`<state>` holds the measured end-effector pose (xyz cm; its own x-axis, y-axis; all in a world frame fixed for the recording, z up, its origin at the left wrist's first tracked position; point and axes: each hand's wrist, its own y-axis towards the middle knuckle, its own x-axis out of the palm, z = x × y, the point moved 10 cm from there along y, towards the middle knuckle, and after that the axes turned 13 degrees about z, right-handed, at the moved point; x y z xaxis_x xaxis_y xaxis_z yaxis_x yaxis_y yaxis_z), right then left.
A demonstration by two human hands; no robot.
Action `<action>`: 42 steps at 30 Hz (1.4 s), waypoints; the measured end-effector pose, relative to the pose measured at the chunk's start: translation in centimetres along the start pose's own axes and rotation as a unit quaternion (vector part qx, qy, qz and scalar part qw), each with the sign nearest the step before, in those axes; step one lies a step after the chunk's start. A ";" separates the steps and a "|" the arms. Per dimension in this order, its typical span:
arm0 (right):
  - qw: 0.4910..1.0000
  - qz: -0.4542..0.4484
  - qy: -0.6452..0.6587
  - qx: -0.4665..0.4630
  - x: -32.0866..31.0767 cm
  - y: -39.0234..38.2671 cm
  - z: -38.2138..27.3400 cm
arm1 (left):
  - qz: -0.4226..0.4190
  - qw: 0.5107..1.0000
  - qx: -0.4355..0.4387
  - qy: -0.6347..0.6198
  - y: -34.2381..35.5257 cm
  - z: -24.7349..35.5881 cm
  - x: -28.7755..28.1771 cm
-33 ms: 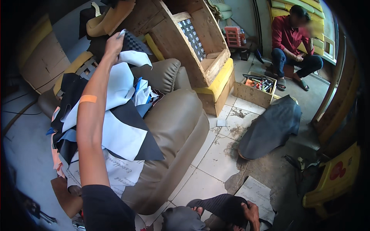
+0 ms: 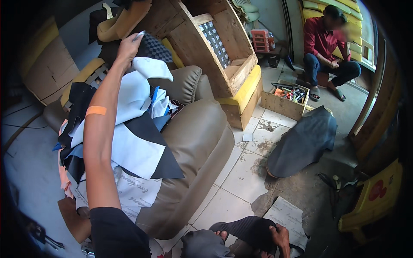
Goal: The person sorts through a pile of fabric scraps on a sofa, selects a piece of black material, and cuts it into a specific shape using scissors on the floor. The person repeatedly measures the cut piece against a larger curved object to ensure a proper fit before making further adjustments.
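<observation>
My left hand (image 2: 129,49) is stretched out over a heap of offcuts, its fingers closed on the edge of a dark checkered piece of upholstery material (image 2: 155,48). White-backed sheets (image 2: 140,148) and black scraps lie below it on a brown padded sofa (image 2: 193,133). Low down, my right hand (image 2: 280,238) grips the end of a black ribbed piece of material (image 2: 249,228), which lies across by my foot. Bare toes show at its near edge. An orange adhesive strip is on my left forearm.
A wooden furniture frame (image 2: 219,47) stands behind the sofa. On the tiled floor are a wooden tool box (image 2: 284,105), a long dark-covered seat (image 2: 303,142) and a printed sheet (image 2: 286,215). A yellow plastic stool (image 2: 372,198) is at right. A person in a red shirt (image 2: 322,38) sits at the back.
The checkered piece has shifted slightly to the right, and the white-backed flap beneath it has also moved a little right. My right hand looks unmoved.
</observation>
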<state>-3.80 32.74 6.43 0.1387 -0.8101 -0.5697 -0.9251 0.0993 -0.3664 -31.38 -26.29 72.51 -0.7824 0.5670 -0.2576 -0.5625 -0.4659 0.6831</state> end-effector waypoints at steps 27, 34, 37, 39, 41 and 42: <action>0.996 0.020 -0.030 -0.083 0.8 1.1 -1.3 | -0.397 0.650 0.457 0.460 -30.3 -4.0 1.4; 0.995 -0.007 -0.034 -0.095 2.6 -0.4 -1.2 | -0.340 0.786 0.336 0.391 -19.3 0.7 3.8; 0.998 -0.002 -0.024 -0.057 2.1 -1.2 -1.5 | -0.143 0.827 0.393 0.376 -13.6 7.2 2.2; 0.999 -0.007 -0.011 -0.042 2.2 -1.3 -1.8 | -0.043 0.795 0.451 0.404 -11.3 11.0 1.0; 0.999 -0.001 0.018 -0.039 2.7 -0.8 -1.3 | 0.006 0.786 0.496 0.368 -11.6 15.3 0.6; 0.999 0.001 0.033 -0.037 2.8 -0.7 -0.9 | 0.026 0.786 0.514 0.343 -11.6 16.3 0.2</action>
<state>-3.12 29.83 5.75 0.1162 -0.8460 -0.5203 -0.9491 0.0599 -0.3093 -20.65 -9.64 75.68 -0.9553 -0.0995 -0.2785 -0.2887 0.5178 0.8053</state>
